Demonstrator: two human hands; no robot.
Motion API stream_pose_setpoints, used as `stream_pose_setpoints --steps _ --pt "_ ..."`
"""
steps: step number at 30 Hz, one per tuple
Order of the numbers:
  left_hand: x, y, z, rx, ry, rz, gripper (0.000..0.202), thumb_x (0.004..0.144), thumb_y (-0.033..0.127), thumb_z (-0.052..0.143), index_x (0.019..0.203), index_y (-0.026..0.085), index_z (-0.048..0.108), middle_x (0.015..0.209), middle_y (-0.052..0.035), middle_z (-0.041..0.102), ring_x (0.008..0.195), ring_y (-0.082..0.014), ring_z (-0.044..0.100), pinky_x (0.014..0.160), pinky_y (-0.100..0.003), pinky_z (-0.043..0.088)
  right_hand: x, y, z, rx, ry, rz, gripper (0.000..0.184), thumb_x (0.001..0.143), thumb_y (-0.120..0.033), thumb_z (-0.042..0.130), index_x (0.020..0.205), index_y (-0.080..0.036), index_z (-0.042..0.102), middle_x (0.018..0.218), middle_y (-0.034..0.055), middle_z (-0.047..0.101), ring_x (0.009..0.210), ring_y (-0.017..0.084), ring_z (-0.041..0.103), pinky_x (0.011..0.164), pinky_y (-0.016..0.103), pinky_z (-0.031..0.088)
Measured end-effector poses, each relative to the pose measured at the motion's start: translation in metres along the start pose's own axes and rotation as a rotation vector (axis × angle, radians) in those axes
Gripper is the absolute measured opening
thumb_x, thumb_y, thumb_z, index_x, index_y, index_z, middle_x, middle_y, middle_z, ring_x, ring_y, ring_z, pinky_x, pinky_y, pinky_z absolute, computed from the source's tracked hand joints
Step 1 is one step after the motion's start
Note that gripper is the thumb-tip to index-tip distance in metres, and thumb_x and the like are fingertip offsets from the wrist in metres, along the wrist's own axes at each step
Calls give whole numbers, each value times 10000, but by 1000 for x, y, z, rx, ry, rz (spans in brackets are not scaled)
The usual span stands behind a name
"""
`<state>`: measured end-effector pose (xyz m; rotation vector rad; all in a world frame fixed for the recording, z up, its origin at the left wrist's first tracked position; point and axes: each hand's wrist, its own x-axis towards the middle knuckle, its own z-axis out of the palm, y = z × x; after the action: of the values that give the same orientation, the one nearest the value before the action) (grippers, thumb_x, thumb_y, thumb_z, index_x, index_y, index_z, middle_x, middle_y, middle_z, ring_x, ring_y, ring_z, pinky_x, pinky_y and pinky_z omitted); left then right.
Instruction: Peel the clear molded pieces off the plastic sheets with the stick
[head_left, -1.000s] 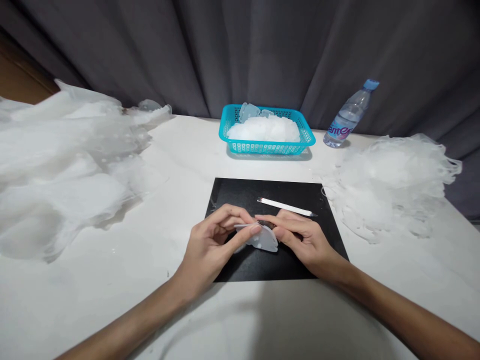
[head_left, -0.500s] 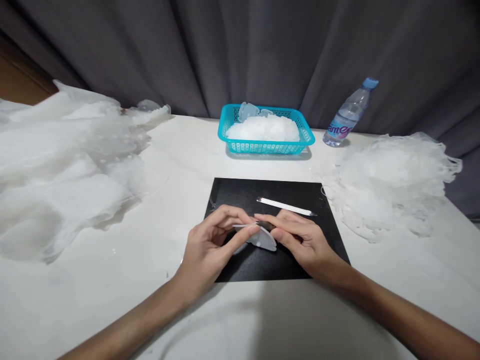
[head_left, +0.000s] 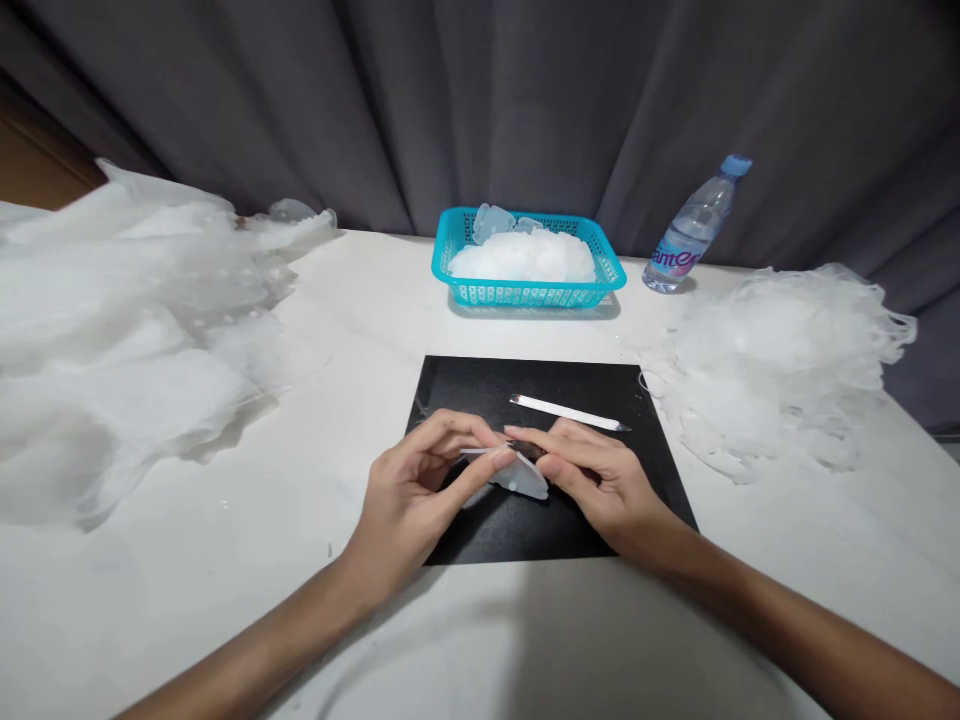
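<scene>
My left hand [head_left: 435, 475] pinches a translucent white plastic piece [head_left: 523, 478] between thumb and fingers, tilted above the black mat [head_left: 517, 530]. In my right hand [head_left: 596, 475] is a small dark metal blade-like tool [head_left: 525, 448], its tip at the piece's upper edge. The fingers cover most of that tool, so its exact kind is hidden. Both hands are closed and their fingertips nearly meet. Just beyond them, a slim white pen-like stick [head_left: 570, 412] with a dark pointed tip lies on the mat.
At the back of the white table [head_left: 360, 330] stands a turquoise basket [head_left: 540, 296] holding translucent pieces [head_left: 525, 257]. A water bottle [head_left: 694, 230] is to its right. Heaps of translucent white sheets [head_left: 135, 340] and stringy scraps [head_left: 780, 350] flank the mat. A grey curtain [head_left: 510, 100] hangs behind.
The whole view has shifted slightly, so things sit a little further left. The plastic piece is tilted a little differently; both hands keep their grips.
</scene>
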<state>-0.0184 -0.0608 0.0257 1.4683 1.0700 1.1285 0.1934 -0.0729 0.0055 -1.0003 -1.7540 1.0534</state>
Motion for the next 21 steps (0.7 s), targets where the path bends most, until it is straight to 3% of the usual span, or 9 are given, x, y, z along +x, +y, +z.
stream_pose_setpoints --steps 21 --pt "-1 1 3 -79 -7 3 96 868 141 791 868 201 716 798 15 746 746 -126 737 711 -175 585 -3 0 1 3 8 29 365 1064 -361 558 1375 -239 706 861 31 605 797 152 553 738 283 506"
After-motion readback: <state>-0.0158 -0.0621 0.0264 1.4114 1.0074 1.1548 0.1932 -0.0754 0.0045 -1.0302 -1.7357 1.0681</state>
